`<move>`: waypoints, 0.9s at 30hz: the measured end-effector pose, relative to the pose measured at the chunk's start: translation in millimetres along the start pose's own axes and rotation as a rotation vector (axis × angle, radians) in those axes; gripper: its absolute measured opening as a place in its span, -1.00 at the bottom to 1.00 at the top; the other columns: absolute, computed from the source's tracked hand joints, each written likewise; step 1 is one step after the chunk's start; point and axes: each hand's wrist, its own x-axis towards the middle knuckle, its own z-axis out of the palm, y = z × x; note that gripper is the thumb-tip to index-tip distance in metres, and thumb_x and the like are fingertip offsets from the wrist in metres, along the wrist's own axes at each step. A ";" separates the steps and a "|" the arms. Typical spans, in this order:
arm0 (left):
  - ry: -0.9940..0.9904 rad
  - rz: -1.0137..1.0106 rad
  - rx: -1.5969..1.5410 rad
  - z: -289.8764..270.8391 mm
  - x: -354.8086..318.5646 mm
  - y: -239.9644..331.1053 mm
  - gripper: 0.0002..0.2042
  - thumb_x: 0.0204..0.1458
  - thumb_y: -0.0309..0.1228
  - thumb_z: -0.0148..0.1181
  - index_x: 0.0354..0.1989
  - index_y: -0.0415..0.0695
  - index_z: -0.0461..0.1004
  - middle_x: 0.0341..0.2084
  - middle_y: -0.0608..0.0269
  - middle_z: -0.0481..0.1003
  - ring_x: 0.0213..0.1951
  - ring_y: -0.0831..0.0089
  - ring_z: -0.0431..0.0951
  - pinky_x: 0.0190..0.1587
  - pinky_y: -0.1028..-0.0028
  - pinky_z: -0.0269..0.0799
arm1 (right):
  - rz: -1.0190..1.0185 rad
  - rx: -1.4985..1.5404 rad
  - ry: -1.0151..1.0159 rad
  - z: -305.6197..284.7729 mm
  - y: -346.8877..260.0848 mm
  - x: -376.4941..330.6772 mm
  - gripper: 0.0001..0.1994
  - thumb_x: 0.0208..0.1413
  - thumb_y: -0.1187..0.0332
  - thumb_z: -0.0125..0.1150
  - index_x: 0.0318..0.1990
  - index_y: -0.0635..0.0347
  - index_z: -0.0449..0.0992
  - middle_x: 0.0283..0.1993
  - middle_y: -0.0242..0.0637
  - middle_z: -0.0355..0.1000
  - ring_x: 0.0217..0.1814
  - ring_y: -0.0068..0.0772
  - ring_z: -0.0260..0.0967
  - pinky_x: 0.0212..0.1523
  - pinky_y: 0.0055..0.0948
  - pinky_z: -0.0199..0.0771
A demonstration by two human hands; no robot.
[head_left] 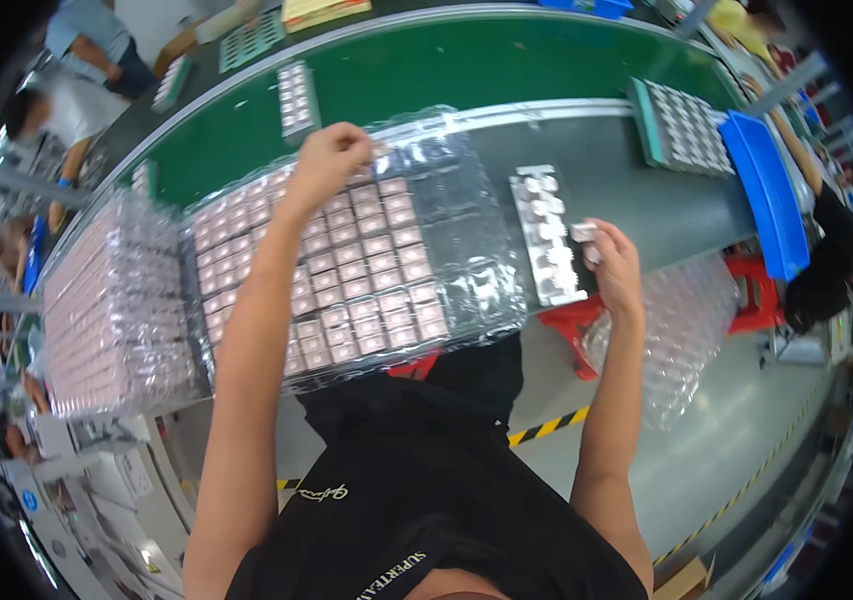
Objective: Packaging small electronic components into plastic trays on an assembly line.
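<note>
Presently, the person's right hand point(616, 265) has its grip closed on a small white piece point(583, 232), pinched at the fingertips; a second pale bit shows just below, close to the thumb. This hand is just to the right of a narrow black-and-white tray point(534, 172) carrying paired rows of rounded white pieces point(549, 228), which rests on the dark grey-green surface point(591, 160).

The left hand point(328, 168) reaches over a wide, clear plastic tray with square compartments point(471, 210). Its fingertips are drawn together at the tray's far edge, beside a small pinkish bit; I cannot tell whether that grip grasps it. Pinkish square pieces point(354, 253) sit in the left and middle compartments of the wide tray, while dark colour shows through the clear ones at right. The left forearm crosses above the filled rows and hides part of them.

To the left, just beside this tray, stands a tall stack of filled clear trays point(151, 330). Beyond the wide tray runs a green conveyor belt point(506, 60), bearing a narrow tray of pale pieces point(298, 132). Farther right are a light-green tray with whitish pieces point(643, 122) and a blue plastic bin point(761, 190). Below the surface, a heap of clear plastic packaging point(681, 330) lies by a red plastic stool point(576, 345).
</note>
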 end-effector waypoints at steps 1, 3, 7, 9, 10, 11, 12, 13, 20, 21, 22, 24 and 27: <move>-0.027 -0.028 0.010 2.0 1.3 0.8 -0.87 0.13 -0.44 0.16 -0.26 -0.26 0.52 -0.44 0.28 0.56 -0.41 0.60 0.53 -0.32 0.57 0.46 | -0.001 0.010 0.005 0.1 -0.2 -0.9 -0.71 0.31 0.36 0.12 0.06 0.38 0.50 -0.34 -0.43 0.45 -0.42 -0.68 0.24 -0.41 -0.63 0.24; -0.012 -0.061 -0.027 0.9 3.3 -1.5 -0.87 0.12 -0.46 0.14 -0.28 -0.27 0.51 -0.45 0.28 0.55 -0.43 0.61 0.51 -0.35 0.57 0.44 | 0.008 0.021 -0.005 5.7 -2.4 -0.8 -0.72 0.32 0.37 0.11 0.06 0.38 0.50 -0.36 -0.44 0.43 -0.42 -0.68 0.24 -0.40 -0.63 0.24; 0.104 0.012 0.262 1.3 5.4 -3.5 -0.82 -0.01 -0.45 0.18 -0.30 -0.28 0.60 -0.48 0.17 0.60 -0.48 0.42 0.58 -0.36 0.44 0.50 | 0.014 0.034 -0.036 3.6 0.5 1.0 -0.71 0.35 0.40 0.06 0.09 0.42 0.46 -0.24 -0.38 0.44 -0.34 -0.67 0.26 -0.35 -0.58 0.26; 0.094 0.001 0.339 8.4 8.1 -2.3 -0.83 -0.01 -0.43 0.17 -0.32 -0.24 0.62 -0.47 0.12 0.60 -0.42 0.32 0.59 -0.30 0.35 0.51 | 0.010 0.031 -0.032 2.0 1.5 1.0 -0.71 0.35 0.40 0.06 0.10 0.42 0.45 -0.24 -0.38 0.44 -0.34 -0.67 0.26 -0.35 -0.58 0.26; 0.085 -0.010 0.416 11.7 9.4 -1.9 -0.83 -0.02 -0.42 0.17 -0.33 -0.19 0.65 -0.45 0.08 0.61 -0.37 0.22 0.60 -0.24 0.27 0.52 | 0.011 0.031 -0.032 2.6 1.2 0.9 -0.71 0.35 0.40 0.06 0.10 0.42 0.45 -0.24 -0.38 0.44 -0.34 -0.67 0.26 -0.35 -0.58 0.26; 0.084 -0.012 0.415 15.2 10.9 -4.9 -0.83 -0.02 -0.42 0.17 -0.33 -0.19 0.65 -0.45 0.08 0.61 -0.37 0.22 0.60 -0.24 0.27 0.52 | 0.015 0.029 -0.025 3.8 0.7 0.8 -0.71 0.35 0.40 0.06 0.11 0.42 0.45 -0.24 -0.38 0.44 -0.34 -0.67 0.26 -0.35 -0.58 0.26; 0.089 0.076 0.542 19.3 11.1 -7.0 -0.82 -0.01 -0.41 0.16 -0.33 -0.19 0.65 -0.45 0.08 0.62 -0.36 0.24 0.61 -0.22 0.28 0.53 | 0.018 0.027 -0.017 4.6 0.7 0.7 -0.71 0.35 0.41 0.06 0.11 0.42 0.45 -0.24 -0.38 0.44 -0.34 -0.68 0.26 -0.35 -0.59 0.26; 0.094 0.163 0.667 22.6 11.3 -9.2 -0.81 -0.01 -0.39 0.16 -0.33 -0.19 0.66 -0.45 0.08 0.63 -0.36 0.25 0.62 -0.20 0.28 0.54 | 0.020 0.025 -0.016 4.7 0.7 1.2 -0.71 0.35 0.41 0.06 0.11 0.42 0.45 -0.24 -0.38 0.44 -0.34 -0.68 0.26 -0.35 -0.59 0.26; 0.138 0.271 0.902 30.9 7.4 -11.2 -0.84 0.00 -0.34 0.18 -0.39 -0.03 0.70 -0.41 0.18 0.62 -0.13 0.09 0.43 -0.02 0.14 0.34 | -0.033 0.056 0.021 5.1 -1.8 6.2 -0.70 0.35 0.42 0.02 0.15 0.37 0.43 -0.20 -0.35 0.45 -0.34 -0.67 0.26 -0.34 -0.58 0.26; 0.166 0.328 0.964 30.8 6.0 -11.4 -0.85 -0.01 -0.34 0.19 -0.41 -0.03 0.70 -0.40 0.20 0.62 -0.14 0.11 0.42 -0.04 0.14 0.30 | -0.078 0.075 0.033 10.8 -6.0 6.7 -0.70 0.36 0.43 -0.01 0.16 0.35 0.42 -0.19 -0.33 0.45 -0.35 -0.66 0.25 -0.34 -0.58 0.26; 0.176 0.321 0.958 30.4 5.3 -11.3 -0.85 -0.01 -0.34 0.19 -0.41 -0.03 0.70 -0.40 0.20 0.62 -0.14 0.11 0.42 -0.04 0.14 0.30 | -0.078 0.066 0.023 17.3 -12.2 8.6 -0.70 0.36 0.43 -0.01 0.16 0.35 0.42 -0.19 -0.33 0.45 -0.35 -0.66 0.25 -0.34 -0.58 0.26; 0.084 0.212 0.985 31.4 5.0 -11.6 -0.85 -0.03 -0.38 0.17 -0.46 -0.05 0.69 -0.40 0.19 0.61 -0.13 0.11 0.42 -0.04 0.14 0.25 | -0.146 0.061 0.096 38.0 -32.0 12.9 -0.70 0.37 0.43 -0.06 0.16 0.31 0.44 -0.17 -0.31 0.46 -0.35 -0.67 0.24 -0.34 -0.58 0.25; 0.081 0.212 0.962 27.4 3.3 -10.8 -0.84 -0.02 -0.40 0.16 -0.45 -0.07 0.69 -0.34 0.19 0.61 -0.10 0.12 0.41 -0.03 0.12 0.24 | -0.199 -0.117 -0.022 78.3 -62.3 23.6 -0.69 0.36 0.41 -0.04 0.16 0.29 0.46 -0.12 -0.31 0.48 -0.31 -0.68 0.26 -0.33 -0.61 0.24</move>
